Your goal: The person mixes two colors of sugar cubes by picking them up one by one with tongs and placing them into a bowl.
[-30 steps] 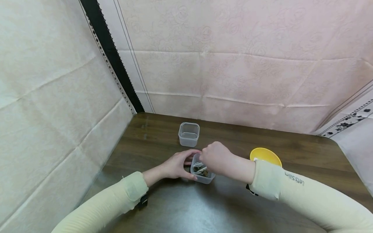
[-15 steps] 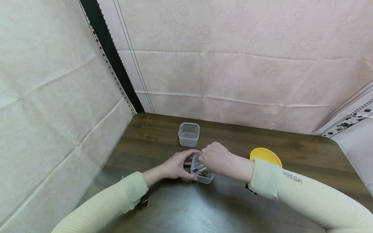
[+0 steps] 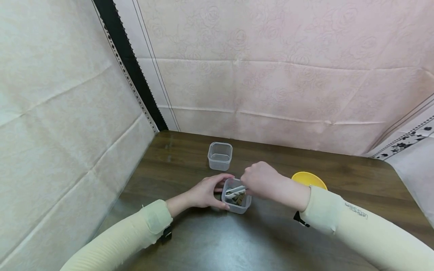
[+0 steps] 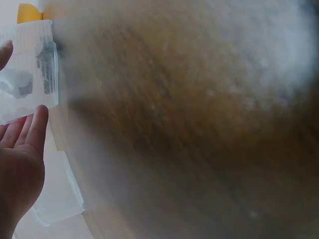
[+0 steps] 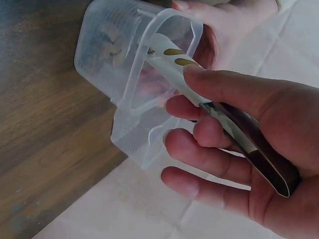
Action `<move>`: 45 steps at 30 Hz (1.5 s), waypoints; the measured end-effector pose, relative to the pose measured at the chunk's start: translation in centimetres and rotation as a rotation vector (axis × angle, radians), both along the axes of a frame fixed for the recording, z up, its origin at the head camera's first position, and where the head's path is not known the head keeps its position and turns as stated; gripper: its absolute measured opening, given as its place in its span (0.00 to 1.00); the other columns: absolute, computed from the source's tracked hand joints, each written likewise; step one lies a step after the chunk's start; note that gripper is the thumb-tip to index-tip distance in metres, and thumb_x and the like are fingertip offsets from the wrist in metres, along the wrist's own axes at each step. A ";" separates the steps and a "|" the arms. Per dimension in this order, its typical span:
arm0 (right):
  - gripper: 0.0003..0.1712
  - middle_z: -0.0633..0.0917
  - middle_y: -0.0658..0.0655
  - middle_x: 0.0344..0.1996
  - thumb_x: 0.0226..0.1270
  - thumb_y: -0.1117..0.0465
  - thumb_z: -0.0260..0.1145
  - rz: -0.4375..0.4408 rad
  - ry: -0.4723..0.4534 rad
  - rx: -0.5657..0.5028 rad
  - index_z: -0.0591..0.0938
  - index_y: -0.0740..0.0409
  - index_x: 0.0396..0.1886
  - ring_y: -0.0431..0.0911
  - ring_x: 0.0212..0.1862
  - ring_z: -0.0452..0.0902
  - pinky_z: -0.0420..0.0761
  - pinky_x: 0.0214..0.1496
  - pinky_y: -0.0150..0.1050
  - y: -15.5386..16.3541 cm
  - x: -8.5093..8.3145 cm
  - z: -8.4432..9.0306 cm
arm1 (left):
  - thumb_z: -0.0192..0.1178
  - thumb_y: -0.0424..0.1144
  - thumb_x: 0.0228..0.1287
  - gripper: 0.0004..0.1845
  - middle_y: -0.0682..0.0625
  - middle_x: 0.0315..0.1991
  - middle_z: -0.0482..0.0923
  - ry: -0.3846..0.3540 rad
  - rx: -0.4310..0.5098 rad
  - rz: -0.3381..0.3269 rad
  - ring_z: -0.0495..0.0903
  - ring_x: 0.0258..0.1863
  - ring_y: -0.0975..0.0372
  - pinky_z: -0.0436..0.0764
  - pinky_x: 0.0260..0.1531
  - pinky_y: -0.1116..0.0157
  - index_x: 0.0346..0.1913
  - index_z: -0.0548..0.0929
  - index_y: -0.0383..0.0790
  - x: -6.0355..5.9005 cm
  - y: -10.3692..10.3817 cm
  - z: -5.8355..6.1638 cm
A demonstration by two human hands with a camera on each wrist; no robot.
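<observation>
A small clear plastic container with dark and pale pieces inside stands on the brown table. My left hand grips its left side, thumb in front and fingers behind. My right hand holds white-tipped metal tongs, and their tips reach into the container's mouth. In the right wrist view the thumb and fingers of the right hand curl round the tongs at the container. The left wrist view is blurred, with the container by the left hand's fingers.
A second clear container stands farther back on the table and looks empty. A yellow bowl sits to the right, partly behind my right forearm. Cloth-covered walls close in the left and back sides.
My right hand has shifted to the right and slightly up, so the tongs now show over the container's rim. The left hand and container have stayed in place.
</observation>
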State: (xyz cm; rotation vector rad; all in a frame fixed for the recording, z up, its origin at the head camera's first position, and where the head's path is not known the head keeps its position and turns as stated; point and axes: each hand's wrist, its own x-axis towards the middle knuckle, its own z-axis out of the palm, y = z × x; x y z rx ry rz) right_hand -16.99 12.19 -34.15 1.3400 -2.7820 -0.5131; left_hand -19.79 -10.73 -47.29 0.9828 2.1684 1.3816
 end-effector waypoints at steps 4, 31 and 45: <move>0.15 0.82 0.48 0.18 0.62 0.48 0.83 -0.006 -0.003 -0.037 0.89 0.50 0.24 0.41 0.20 0.71 0.77 0.21 0.34 1.0 0.2 0.3 | 0.84 0.31 0.53 0.50 0.44 0.71 0.75 0.005 0.000 0.006 0.79 0.70 0.52 0.81 0.66 0.65 0.77 0.69 0.39 0.0 0.1 0.0; 0.21 0.72 0.39 0.19 0.53 0.59 0.86 0.134 0.145 -0.383 0.77 0.46 0.24 0.35 0.20 0.68 0.68 0.18 0.33 7.8 2.8 2.3 | 0.85 0.30 0.52 0.50 0.44 0.71 0.75 -0.009 -0.004 0.023 0.79 0.70 0.51 0.82 0.64 0.66 0.77 0.69 0.43 0.1 0.0 -0.1; 0.23 0.67 0.38 0.19 0.48 0.61 0.85 0.194 0.225 -0.495 0.75 0.46 0.27 0.34 0.21 0.61 0.58 0.19 0.28 10.5 3.4 2.4 | 0.84 0.30 0.52 0.51 0.46 0.71 0.75 -0.011 -0.029 0.038 0.79 0.70 0.55 0.82 0.64 0.67 0.78 0.68 0.43 0.0 0.0 -0.3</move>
